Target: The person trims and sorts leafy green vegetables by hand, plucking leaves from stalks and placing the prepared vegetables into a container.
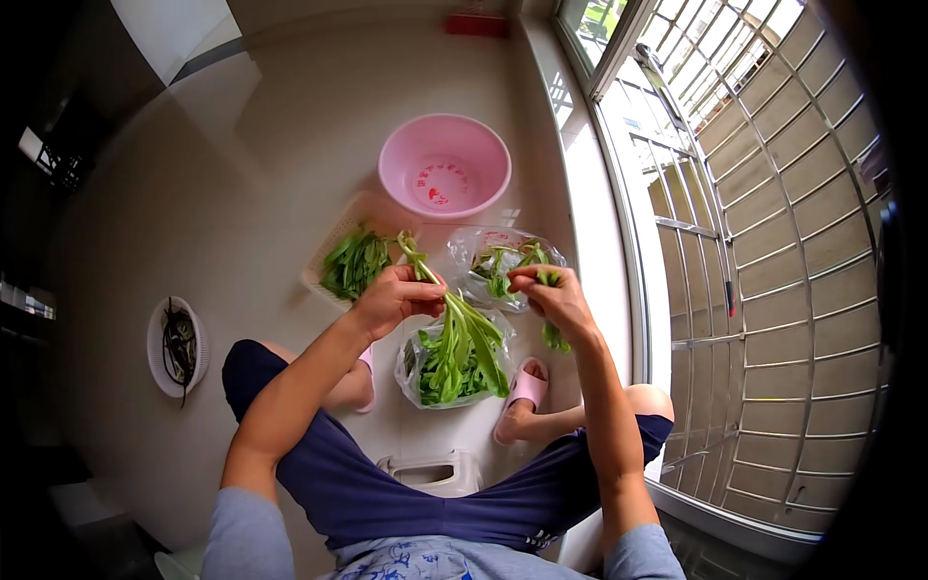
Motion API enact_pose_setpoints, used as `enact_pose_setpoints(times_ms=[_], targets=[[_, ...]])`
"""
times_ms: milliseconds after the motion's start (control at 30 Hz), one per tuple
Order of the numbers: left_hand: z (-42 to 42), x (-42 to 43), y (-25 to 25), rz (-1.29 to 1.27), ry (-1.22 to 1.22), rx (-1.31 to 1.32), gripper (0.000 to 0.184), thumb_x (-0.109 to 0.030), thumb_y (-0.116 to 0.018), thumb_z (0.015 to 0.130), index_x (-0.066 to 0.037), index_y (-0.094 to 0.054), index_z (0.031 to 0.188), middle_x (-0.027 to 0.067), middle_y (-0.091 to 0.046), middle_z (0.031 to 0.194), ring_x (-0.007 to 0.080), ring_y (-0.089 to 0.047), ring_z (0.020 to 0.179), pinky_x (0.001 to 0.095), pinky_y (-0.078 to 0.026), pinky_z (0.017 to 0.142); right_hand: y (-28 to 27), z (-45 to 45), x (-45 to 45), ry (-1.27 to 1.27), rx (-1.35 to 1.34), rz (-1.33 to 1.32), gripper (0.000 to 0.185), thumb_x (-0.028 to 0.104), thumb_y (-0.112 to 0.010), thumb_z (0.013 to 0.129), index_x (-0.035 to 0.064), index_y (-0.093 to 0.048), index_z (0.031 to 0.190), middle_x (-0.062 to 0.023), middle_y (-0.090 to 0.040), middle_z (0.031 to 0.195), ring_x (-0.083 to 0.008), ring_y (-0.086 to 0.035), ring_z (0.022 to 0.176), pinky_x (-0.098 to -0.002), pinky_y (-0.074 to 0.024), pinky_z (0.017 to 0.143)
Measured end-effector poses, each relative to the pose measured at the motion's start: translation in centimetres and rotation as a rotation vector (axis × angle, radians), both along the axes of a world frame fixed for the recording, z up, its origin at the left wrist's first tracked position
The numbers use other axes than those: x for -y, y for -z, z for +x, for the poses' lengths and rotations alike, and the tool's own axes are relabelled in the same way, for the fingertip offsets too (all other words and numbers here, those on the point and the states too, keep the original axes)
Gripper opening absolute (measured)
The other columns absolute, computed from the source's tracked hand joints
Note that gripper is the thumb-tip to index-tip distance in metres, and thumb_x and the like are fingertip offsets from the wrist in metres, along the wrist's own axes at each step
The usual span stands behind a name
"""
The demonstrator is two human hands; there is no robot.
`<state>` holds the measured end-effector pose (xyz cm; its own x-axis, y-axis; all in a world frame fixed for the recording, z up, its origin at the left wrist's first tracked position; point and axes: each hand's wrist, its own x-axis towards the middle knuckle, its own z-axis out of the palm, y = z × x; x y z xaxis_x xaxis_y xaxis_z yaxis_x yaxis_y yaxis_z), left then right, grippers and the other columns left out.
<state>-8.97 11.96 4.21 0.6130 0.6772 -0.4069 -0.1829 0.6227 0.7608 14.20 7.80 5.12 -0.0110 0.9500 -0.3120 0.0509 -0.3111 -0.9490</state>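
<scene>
My left hand is closed around the stem of a leafy green vegetable, whose leaves hang down to the right. My right hand pinches some loose green leaves, which dangle below the fingers. Under the held stalk, a clear plastic bag of green leaves stands on the floor between my feet. Just beyond my right hand lies another plastic bag with leaves and stems in it. A pale basket containing picked leaves sits past my left hand.
A pink basin stands farther out on the tiled floor. At the left is a small white basket with dark, thin strands. A plastic stool shows between my legs. The window sill and metal grille run along the right.
</scene>
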Motion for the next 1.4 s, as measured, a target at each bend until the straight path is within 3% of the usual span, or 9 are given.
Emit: enact_pose_setpoints(times_ms=[100,200,467,800,867,1067,1167,1300,1400], targets=[[0.3,0.1,0.0,0.017,0.1,0.018,0.009,-0.008,-0.057,0.072,-0.002,-0.056,0.079,0.0048,-0.056,0.07,0.0127,-0.055,0.063,0.0243,-0.046,0.062,-1.1,-2.2,1.1,-0.2,-0.078,-0.072,0.022,0.02,-0.053,0.079,-0.0008,-0.058,0.084,0.0012,-0.052,0.058,-0.0023,-0.033,0.042,-0.0164,-0.024,0.037],[0.8,0.4,0.0,0.012,0.129,0.014,0.01,-0.006,-0.057,0.071,-0.002,-0.056,0.08,0.0049,-0.056,0.07,0.013,-0.054,0.062,0.0245,-0.045,0.061,-0.5,-3.2,1.7,-0.327,-0.151,-0.178,0.02,0.021,-0.054,0.079,0.0024,-0.056,0.071,0.0051,-0.039,0.049,-0.0022,-0.032,0.042,-0.0177,-0.021,0.037],[1.2,0.3,0.2,0.017,0.2,0.031,0.011,-0.005,-0.056,0.07,-0.001,-0.055,0.08,0.0057,-0.056,0.07,0.0129,-0.054,0.062,0.0245,-0.044,0.06,-0.2,-3.6,1.7,-0.266,-0.298,-0.32,0.017,0.02,-0.057,0.076,0.003,-0.057,0.074,0.0036,-0.043,0.053,-0.0032,-0.034,0.043,-0.0177,-0.0235,0.038],[1.4,0.6,1.0,-0.022,0.238,-0.045,0.01,-0.006,-0.056,0.07,-0.001,-0.056,0.079,0.005,-0.056,0.07,0.0121,-0.053,0.061,0.0237,-0.044,0.059,0.2,-4.4,2.6,-0.302,-0.111,-0.11,0.015,0.018,-0.054,0.077,0.0036,-0.055,0.074,0.0041,-0.045,0.056,-0.0027,-0.037,0.045,-0.017,-0.0266,0.04],[1.5,0.6,0.9,-0.037,0.22,-0.046,0.01,-0.006,-0.056,0.07,-0.002,-0.056,0.078,0.0048,-0.056,0.07,0.0121,-0.053,0.061,0.0237,-0.044,0.059,0.5,-4.7,2.7,-0.184,-0.393,-0.195,0.012,0.016,-0.054,0.076,0.0036,-0.055,0.074,0.0024,-0.05,0.059,-0.0045,-0.043,0.047,-0.017,-0.0336,0.043],[1.8,0.9,0.9,-0.1,0.143,0.059,0.008,-0.005,-0.055,0.069,-0.002,-0.056,0.076,0.0053,-0.057,0.07,0.0127,-0.053,0.061,0.0244,-0.044,0.06,1.0,-4.9,3.1,-0.032,-0.714,-0.324,0.009,0.014,-0.053,0.076,0.0043,-0.053,0.076,-0.0015,-0.054,0.064,-0.0081,-0.052,0.053,-0.019,-0.0424,0.049],[1.9,0.8,1.0,-0.057,0.12,0.114,0.007,-0.006,-0.055,0.071,-0.004,-0.056,0.077,0.0042,-0.057,0.07,0.0121,-0.054,0.062,0.0251,-0.045,0.062,1.7,-4.8,2.9,0.029,-0.743,-0.324,0.009,0.011,-0.054,0.075,0.003,-0.054,0.078,-0.0038,-0.057,0.068,-0.0103,-0.054,0.056,-0.021,-0.0445,0.052],[1.8,0.7,1.1,-0.052,0.105,0.087,0.006,-0.006,-0.055,0.071,-0.004,-0.056,0.077,0.0042,-0.057,0.072,0.0121,-0.055,0.063,0.0249,-0.046,0.062,2.0,-4.6,2.3,-0.057,-0.437,-0.24,0.014,0.018,-0.053,0.078,0.0038,-0.054,0.079,-0.0014,-0.055,0.068,-0.0068,-0.051,0.056,-0.0197,-0.0421,0.05],[1.8,0.8,1.2,-0.041,0.084,0.055,0.006,-0.007,-0.056,0.072,-0.005,-0.057,0.077,0.0039,-0.057,0.072,0.0118,-0.055,0.063,0.0247,-0.046,0.061,1.9,-4.5,2.3,-0.088,-0.407,-0.217,0.018,0.023,-0.054,0.078,0.005,-0.054,0.079,0.0021,-0.05,0.062,-0.0037,-0.044,0.052,-0.0178,-0.036,0.046]])
